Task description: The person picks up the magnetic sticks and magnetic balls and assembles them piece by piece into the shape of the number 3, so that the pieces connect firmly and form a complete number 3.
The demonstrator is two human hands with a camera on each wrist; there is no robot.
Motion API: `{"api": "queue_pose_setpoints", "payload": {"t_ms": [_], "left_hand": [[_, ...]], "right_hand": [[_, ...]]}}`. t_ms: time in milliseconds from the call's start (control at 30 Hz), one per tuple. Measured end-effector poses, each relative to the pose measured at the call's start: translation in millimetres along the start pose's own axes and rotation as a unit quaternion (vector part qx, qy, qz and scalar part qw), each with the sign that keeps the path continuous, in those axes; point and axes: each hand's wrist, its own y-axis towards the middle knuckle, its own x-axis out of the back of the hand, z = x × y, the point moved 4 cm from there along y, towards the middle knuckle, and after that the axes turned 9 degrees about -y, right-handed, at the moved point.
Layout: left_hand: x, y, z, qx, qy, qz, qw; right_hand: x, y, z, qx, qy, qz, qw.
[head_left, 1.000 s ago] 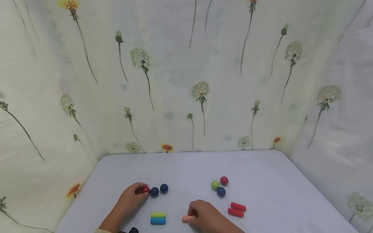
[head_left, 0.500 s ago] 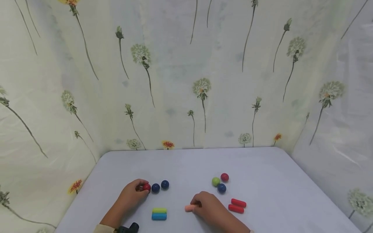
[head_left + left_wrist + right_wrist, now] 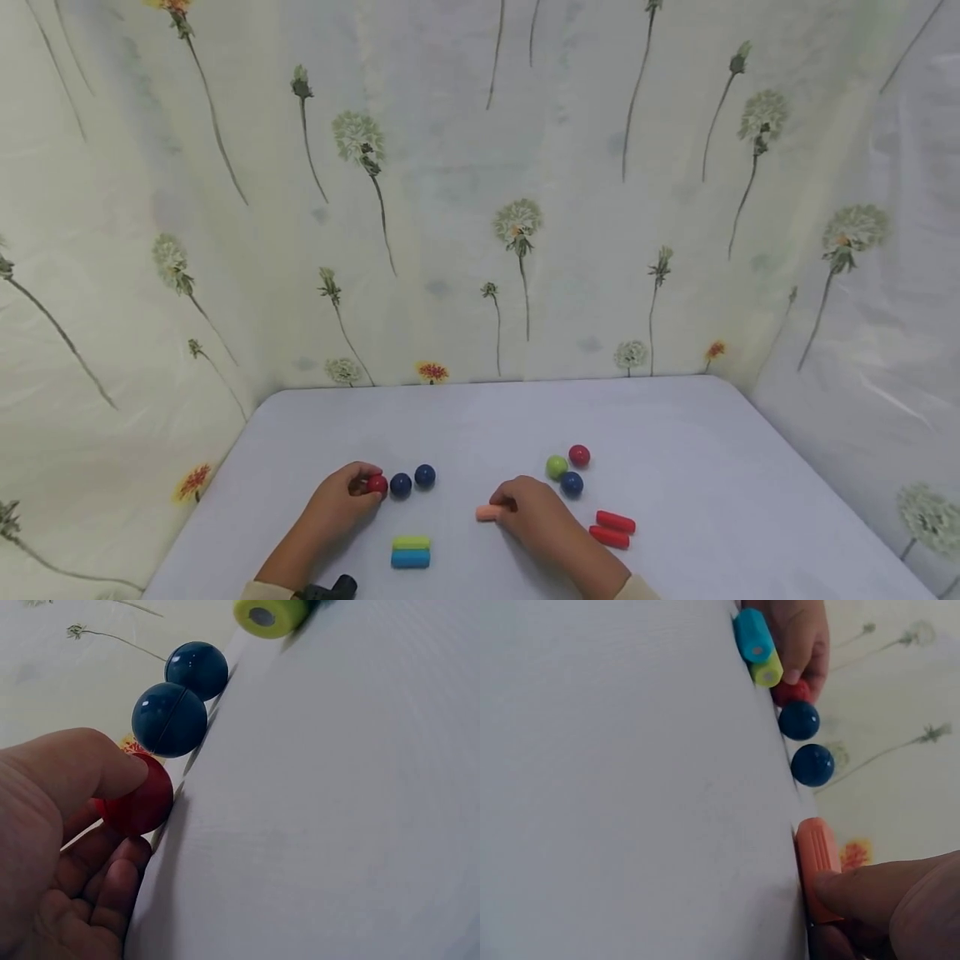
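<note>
My left hand (image 3: 339,503) holds a glossy red ball (image 3: 377,485) between thumb and fingers, at the left of the white table. In the left wrist view the thumb lies across the red ball (image 3: 142,796). Just right of it are two dark blue balls (image 3: 401,486), (image 3: 425,476), in a short row. My right hand (image 3: 534,515) pinches a short salmon-orange stick (image 3: 489,513), like a stubby highlighter, low over or on the table. Its ridged, faceted body (image 3: 819,859) shows in the right wrist view, thumb on its side; the hand hides its far end.
A yellow-green stick (image 3: 411,542) and a blue stick (image 3: 410,559) lie side by side between the hands. To the right lie two red sticks (image 3: 616,522), (image 3: 609,537). Behind them sit a green ball (image 3: 557,467), a red ball (image 3: 579,455) and a blue ball (image 3: 572,484).
My right hand has slid the orange stick forward, away from me, to roughly beyond the yellow-green and blue pair. The left hand stays on the red ball. The head view has shifted slightly.
</note>
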Motion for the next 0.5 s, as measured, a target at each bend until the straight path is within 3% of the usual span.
{"api": "queue_pose_setpoints", "payload": {"t_ms": [233, 500], "left_hand": [[0.1, -1.9, -4.3, 0.011, 0.0, 0.002, 0.9999], [1.1, -3.5, -5.1, 0.007, 0.012, 0.005, 0.9999]], "right_hand": [[1.1, 8.9, 1.9, 0.019, 0.005, -0.024, 0.9995], [-10.9, 13.0, -13.6, 0.031, 0.032, -0.056, 0.9974]]}}
